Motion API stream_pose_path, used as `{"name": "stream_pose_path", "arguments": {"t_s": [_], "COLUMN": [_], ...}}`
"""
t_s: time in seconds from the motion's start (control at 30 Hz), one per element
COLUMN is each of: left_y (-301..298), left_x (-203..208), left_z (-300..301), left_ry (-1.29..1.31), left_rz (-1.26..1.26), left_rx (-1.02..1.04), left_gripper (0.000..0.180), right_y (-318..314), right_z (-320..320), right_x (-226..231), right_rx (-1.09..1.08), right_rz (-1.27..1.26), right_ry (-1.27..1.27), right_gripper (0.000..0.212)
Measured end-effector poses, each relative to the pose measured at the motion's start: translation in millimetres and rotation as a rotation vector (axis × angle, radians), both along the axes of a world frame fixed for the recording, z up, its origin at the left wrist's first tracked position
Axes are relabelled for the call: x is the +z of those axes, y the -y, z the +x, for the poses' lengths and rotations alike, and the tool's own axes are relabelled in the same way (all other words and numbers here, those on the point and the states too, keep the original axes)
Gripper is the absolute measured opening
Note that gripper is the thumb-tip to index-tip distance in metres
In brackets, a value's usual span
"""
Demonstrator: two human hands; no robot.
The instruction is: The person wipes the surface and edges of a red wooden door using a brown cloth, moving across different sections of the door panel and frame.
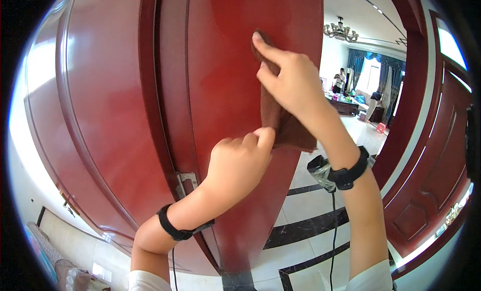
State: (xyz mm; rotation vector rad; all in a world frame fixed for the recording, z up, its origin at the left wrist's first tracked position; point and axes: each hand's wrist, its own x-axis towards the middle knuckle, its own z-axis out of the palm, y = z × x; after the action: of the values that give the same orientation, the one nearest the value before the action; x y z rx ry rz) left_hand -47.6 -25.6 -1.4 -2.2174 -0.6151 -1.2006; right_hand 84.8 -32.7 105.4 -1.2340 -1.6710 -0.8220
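A brown cloth (270,108) hangs in folds in front of a glossy dark red door panel (225,55). My right hand (295,83) grips its upper part, thumb and finger pointing up and left along the cloth. Lower and to the left, my left hand (240,158) is closed on the cloth's lower part, its knuckles toward me. The cloth's lower right corner spreads out beneath my right wrist. Whether the cloth touches the panel I cannot tell. Both wrists carry black straps with cables.
A metal latch plate (188,183) sits on the door's edge below my left hand. Another red door (431,190) stands at the right. Through the opening are a chandelier (340,31), blue curtains (388,63), a low table (344,106) and two people. Black bands (310,230) cross the tiled floor.
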Motion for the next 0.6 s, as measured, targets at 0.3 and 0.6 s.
{"name": "stream_pose_path", "arguments": {"t_s": [0.3, 0.6], "left_y": [15, 27], "left_x": [-40, 36], "left_z": [-53, -17], "left_ry": [-0.045, 0.034], "left_rz": [-0.388, -0.283], "left_rx": [0.133, 0.046], "left_gripper": [0.026, 0.02], "right_y": [-24, 1], "right_z": [-59, -8], "right_x": [-65, 8], "right_rx": [-0.022, -0.094], "right_rz": [0.088, 0.099], "right_ry": [0.291, 0.112], "right_gripper": [0.048, 0.039]}}
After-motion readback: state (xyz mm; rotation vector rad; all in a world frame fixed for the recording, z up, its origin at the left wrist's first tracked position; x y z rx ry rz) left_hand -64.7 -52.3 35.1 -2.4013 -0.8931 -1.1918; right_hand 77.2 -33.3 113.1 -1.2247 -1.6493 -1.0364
